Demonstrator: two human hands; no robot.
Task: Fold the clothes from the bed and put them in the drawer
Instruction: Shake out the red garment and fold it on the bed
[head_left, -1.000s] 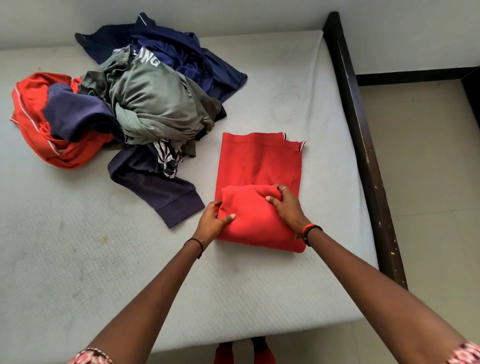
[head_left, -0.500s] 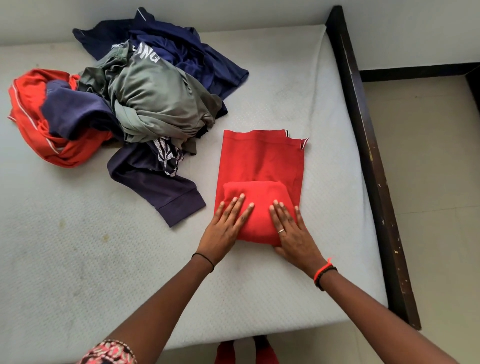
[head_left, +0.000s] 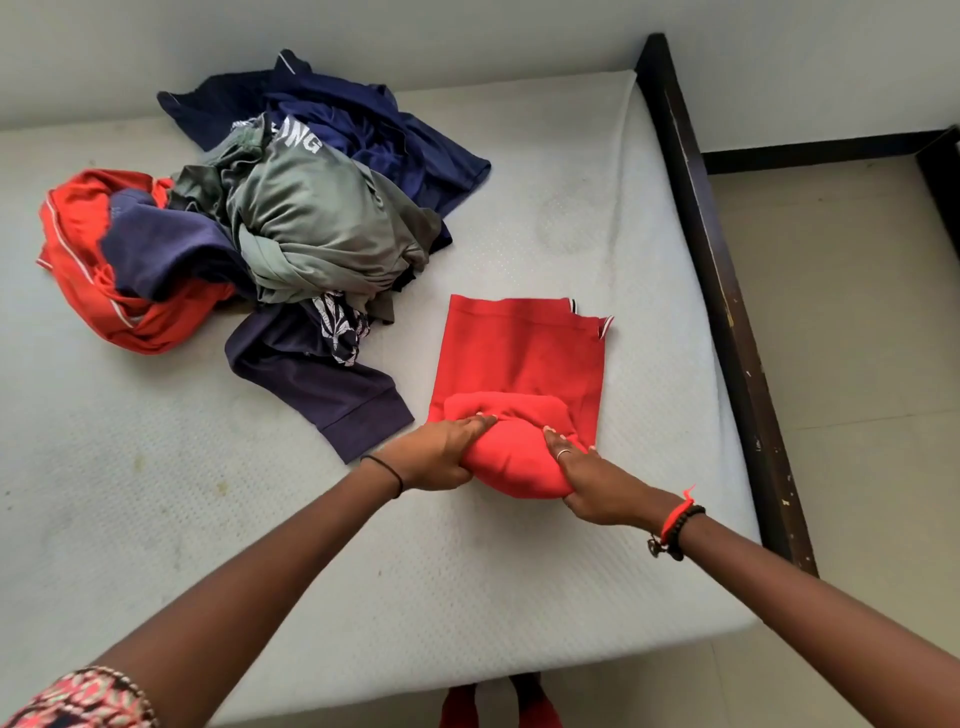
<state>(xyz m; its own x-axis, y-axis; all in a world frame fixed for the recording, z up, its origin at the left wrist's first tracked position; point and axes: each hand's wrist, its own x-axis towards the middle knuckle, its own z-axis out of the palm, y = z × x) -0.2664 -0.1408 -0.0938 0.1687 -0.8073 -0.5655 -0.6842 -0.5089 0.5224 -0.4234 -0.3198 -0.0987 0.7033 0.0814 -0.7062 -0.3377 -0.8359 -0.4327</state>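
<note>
1. The left hand (head_left: 441, 457) grips the left side of the red garment (head_left: 524, 353) at its rolled near end, fingers curled over it.
2. The right hand (head_left: 592, 478) clamps the roll's right side.
3. The garment's flat part lies on the mattress (head_left: 467, 597) just beyond both hands.
4. A pile of unfolded clothes (head_left: 311, 228) sits beyond the left hand, to its left.

A single wide-angle camera on the person's head looks forward and steeply down from above the near edge of the bed (head_left: 545, 218). Both forearms (head_left: 291, 561) reach up from the bottom corners to the fingers (head_left: 470, 423), close below the lens and slightly right of centre. Beyond the fingers and leftward lie the pile of clothes (head_left: 311, 223) and the wall (head_left: 467, 31); to their right are the bed frame (head_left: 701, 249) and floor (head_left: 857, 312).
</note>
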